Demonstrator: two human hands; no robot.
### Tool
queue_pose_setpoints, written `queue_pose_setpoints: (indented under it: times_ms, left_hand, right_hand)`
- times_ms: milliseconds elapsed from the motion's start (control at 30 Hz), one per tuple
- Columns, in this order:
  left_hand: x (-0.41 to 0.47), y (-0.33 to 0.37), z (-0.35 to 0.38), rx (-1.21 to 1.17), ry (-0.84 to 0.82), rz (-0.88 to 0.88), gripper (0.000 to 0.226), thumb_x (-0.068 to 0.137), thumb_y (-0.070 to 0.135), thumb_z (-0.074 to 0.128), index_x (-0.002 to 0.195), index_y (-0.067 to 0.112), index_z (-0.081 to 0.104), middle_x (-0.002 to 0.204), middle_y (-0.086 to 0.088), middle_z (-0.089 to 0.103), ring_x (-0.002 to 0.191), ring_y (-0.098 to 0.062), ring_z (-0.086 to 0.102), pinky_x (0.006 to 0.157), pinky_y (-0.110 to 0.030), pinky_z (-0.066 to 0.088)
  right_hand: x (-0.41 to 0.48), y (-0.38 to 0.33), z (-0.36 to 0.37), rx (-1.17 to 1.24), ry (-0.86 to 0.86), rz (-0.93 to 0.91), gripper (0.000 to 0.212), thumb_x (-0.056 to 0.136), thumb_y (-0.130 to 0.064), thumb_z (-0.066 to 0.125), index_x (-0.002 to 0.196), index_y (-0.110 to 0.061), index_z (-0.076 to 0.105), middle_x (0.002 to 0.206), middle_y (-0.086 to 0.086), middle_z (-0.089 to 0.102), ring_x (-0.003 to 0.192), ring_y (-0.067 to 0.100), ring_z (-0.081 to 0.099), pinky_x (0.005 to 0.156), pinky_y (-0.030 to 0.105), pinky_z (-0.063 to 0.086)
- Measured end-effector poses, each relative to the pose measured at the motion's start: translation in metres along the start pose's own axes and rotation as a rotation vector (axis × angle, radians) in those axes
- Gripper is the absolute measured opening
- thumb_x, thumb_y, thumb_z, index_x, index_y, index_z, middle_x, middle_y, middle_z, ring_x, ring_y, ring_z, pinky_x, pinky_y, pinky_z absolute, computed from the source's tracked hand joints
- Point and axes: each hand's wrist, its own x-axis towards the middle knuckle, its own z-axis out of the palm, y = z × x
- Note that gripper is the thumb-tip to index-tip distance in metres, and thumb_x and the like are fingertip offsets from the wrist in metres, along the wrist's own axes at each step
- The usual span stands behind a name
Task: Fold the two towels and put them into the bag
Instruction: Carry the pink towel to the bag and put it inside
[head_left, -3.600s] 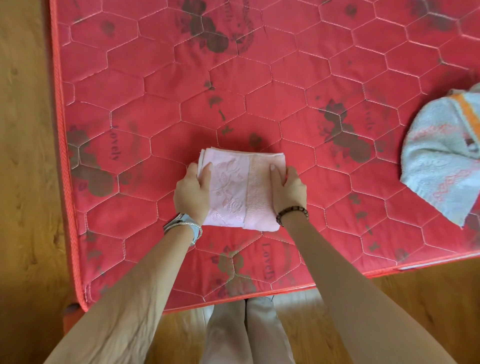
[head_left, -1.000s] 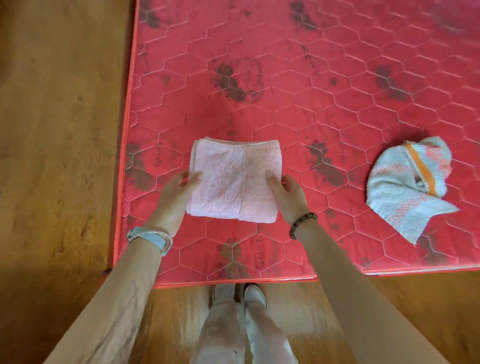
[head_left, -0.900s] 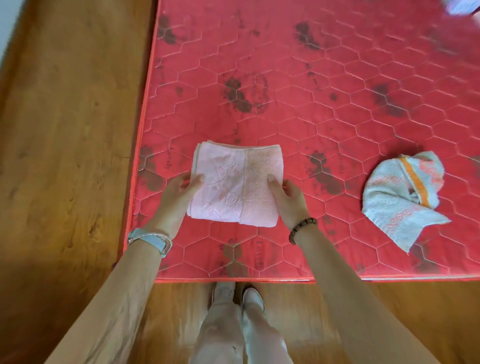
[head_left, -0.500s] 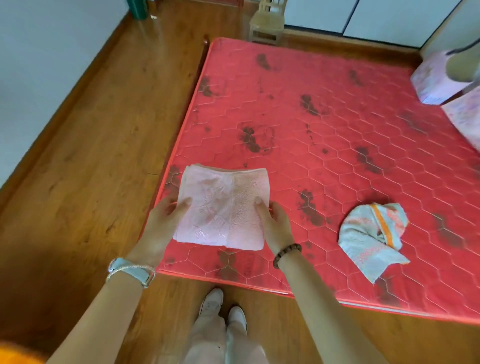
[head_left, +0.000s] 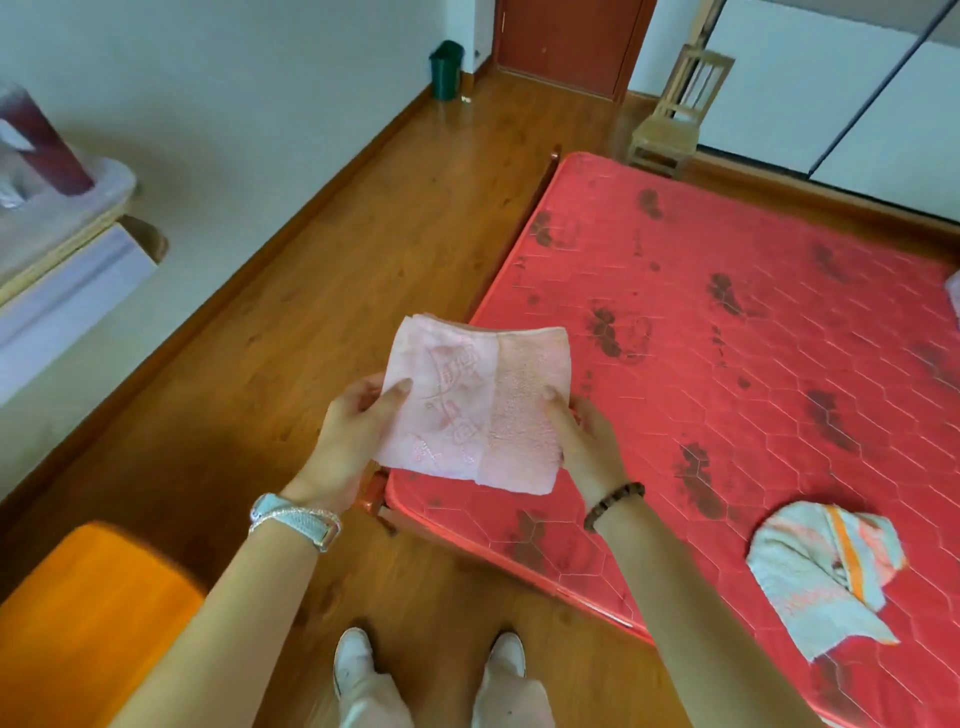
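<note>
Left hand and right hand pinch the folded pink towel by opposite edges; soft and light, it probably sags unsupported.

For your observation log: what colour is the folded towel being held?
The folded towel is pale pink; head view.

Folded pink towel held aloft, crumpled pale-blue towel on mattress

The mattress is matt red fabric, quilted in hexagons. Near its front edge the pale blue towel is nubbly cloth. The pink towel is soft matt terry, part smooth with a raised pattern, part rougher loops. The floor is glossy wood.
</note>
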Motion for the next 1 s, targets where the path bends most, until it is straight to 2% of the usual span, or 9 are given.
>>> queue_pose_setpoints:
  times_ms: [67, 167, 333, 433, 567, 667, 800, 933, 1000]
  left_hand:
    - [-0.002, 0.005, -0.030, -0.023, 0.006, -0.007, 0.032, 0.094, 0.038, 0.065, 0.118, 0.017, 0.065, 0.112, -0.004, 0.074, 0.101, -0.022, 0.072, 0.090, -0.044, 0.058]
    - [-0.001, 0.012, -0.075, -0.043, 0.021, 0.000, 0.033, 0.094, 0.037, 0.065, 0.119, 0.015, 0.064, 0.112, -0.004, 0.074, 0.100, -0.021, 0.072, 0.084, -0.037, 0.059]
    - [0.010, 0.021, -0.157, -0.031, 0.038, 0.011, 0.034, 0.095, 0.040, 0.064, 0.119, 0.016, 0.064, 0.111, -0.003, 0.073, 0.099, -0.021, 0.072, 0.083, -0.036, 0.059]
    - [0.021, 0.025, -0.197, -0.004, 0.041, 0.016, 0.039, 0.094, 0.042, 0.062, 0.123, 0.016, 0.061, 0.112, -0.002, 0.072, 0.101, -0.021, 0.071, 0.085, -0.036, 0.058]
    - [0.031, 0.029, -0.238, 0.013, 0.066, 0.009, 0.041, 0.095, 0.042, 0.062, 0.126, 0.017, 0.059, 0.113, -0.002, 0.071, 0.101, -0.020, 0.070, 0.084, -0.033, 0.059]
    - [0.040, 0.029, -0.263, 0.029, 0.085, 0.014, 0.037, 0.096, 0.041, 0.061, 0.125, 0.019, 0.059, 0.113, -0.002, 0.069, 0.103, -0.020, 0.069, 0.083, -0.032, 0.058]
    - [0.051, 0.027, -0.280, 0.012, 0.091, 0.002, 0.036, 0.097, 0.038, 0.060, 0.127, 0.018, 0.058, 0.112, -0.001, 0.069, 0.102, -0.019, 0.069, 0.076, -0.027, 0.056]
    - [0.065, 0.031, -0.291, -0.005, 0.095, 0.002, 0.038, 0.097, 0.037, 0.060, 0.128, 0.016, 0.057, 0.114, -0.004, 0.069, 0.103, -0.021, 0.068, 0.078, -0.029, 0.057]
    - [0.077, 0.035, -0.296, 0.001, 0.107, 0.003, 0.039, 0.097, 0.037, 0.060, 0.128, 0.015, 0.058, 0.115, -0.005, 0.069, 0.103, -0.022, 0.068, 0.078, -0.028, 0.057]
  right_hand:
    - [-0.002, -0.011, 0.026, -0.013, -0.030, -0.022, 0.042, 0.089, -0.055, 0.056, 0.106, -0.017, 0.061, 0.103, 0.002, 0.064, 0.099, 0.023, 0.063, 0.084, 0.042, 0.053]
    - [-0.006, -0.028, 0.068, -0.023, -0.073, -0.031, 0.037, 0.091, -0.052, 0.055, 0.107, -0.019, 0.061, 0.107, 0.002, 0.065, 0.101, 0.022, 0.063, 0.086, 0.043, 0.053]
    - [-0.012, -0.050, 0.147, -0.022, -0.140, -0.046, 0.041, 0.086, -0.059, 0.056, 0.103, -0.022, 0.064, 0.104, 0.009, 0.066, 0.099, 0.026, 0.064, 0.083, 0.045, 0.052]
    - [-0.011, -0.058, 0.191, -0.021, -0.134, -0.054, 0.054, 0.085, -0.061, 0.056, 0.104, -0.011, 0.064, 0.096, 0.010, 0.064, 0.091, 0.025, 0.063, 0.080, 0.043, 0.051]
    - [-0.008, -0.061, 0.236, 0.013, -0.123, 0.013, 0.041, 0.091, -0.052, 0.056, 0.111, -0.017, 0.063, 0.110, 0.005, 0.067, 0.103, 0.022, 0.064, 0.092, 0.046, 0.052]
    - [-0.004, -0.061, 0.263, -0.004, -0.150, 0.031, 0.045, 0.088, -0.058, 0.055, 0.106, -0.018, 0.064, 0.103, -0.001, 0.067, 0.101, 0.021, 0.064, 0.088, 0.043, 0.054]
    - [0.004, -0.060, 0.283, -0.015, -0.148, 0.036, 0.032, 0.091, -0.054, 0.054, 0.089, -0.022, 0.061, 0.083, -0.009, 0.058, 0.086, 0.015, 0.058, 0.077, 0.034, 0.048]
    - [0.020, -0.069, 0.297, -0.070, -0.156, 0.052, 0.045, 0.090, -0.056, 0.053, 0.109, -0.017, 0.063, 0.097, -0.004, 0.062, 0.098, 0.018, 0.061, 0.089, 0.041, 0.051]
    - [0.033, -0.076, 0.305, -0.087, -0.167, 0.045, 0.040, 0.091, -0.055, 0.052, 0.104, -0.019, 0.064, 0.097, -0.002, 0.062, 0.096, 0.020, 0.061, 0.088, 0.041, 0.050]
